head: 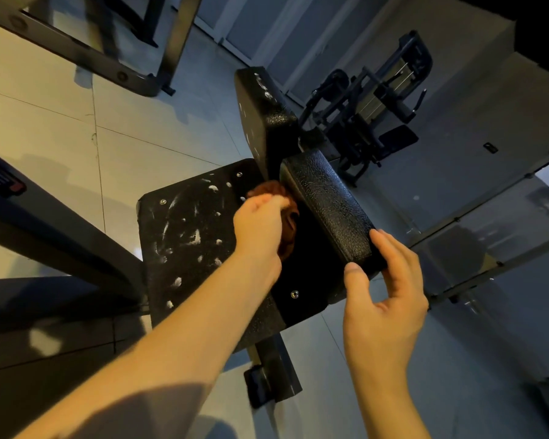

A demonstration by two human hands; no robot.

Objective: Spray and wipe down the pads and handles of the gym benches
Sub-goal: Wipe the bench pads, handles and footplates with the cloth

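The seat pad [197, 248] is flat black vinyl with a pebbly grain, rounded corners and shiny studs [294, 294] near the edges. Its left half is dotted with white spray foam [197, 237]. It's fixed to the bench so it shouldn't budge, and I'd guess it's firm padding that's a bit slick where wet.

The brown cloth [268, 187] looks soft and is bunched up at the seat pad's far side, right against the angled pad [327, 210]. The left grip [260, 223] is curled over the cloth and pressing it onto the seat pad. The right grip [384, 280] has thumb and fingers clamped loosely round the near end of that angled pad, just right of the seat pad. Seems a decent spot to brace.

The upright pad [260, 115] beyond the seat pad has foam streaks too. Pale tiled floor [45, 122] underneath.
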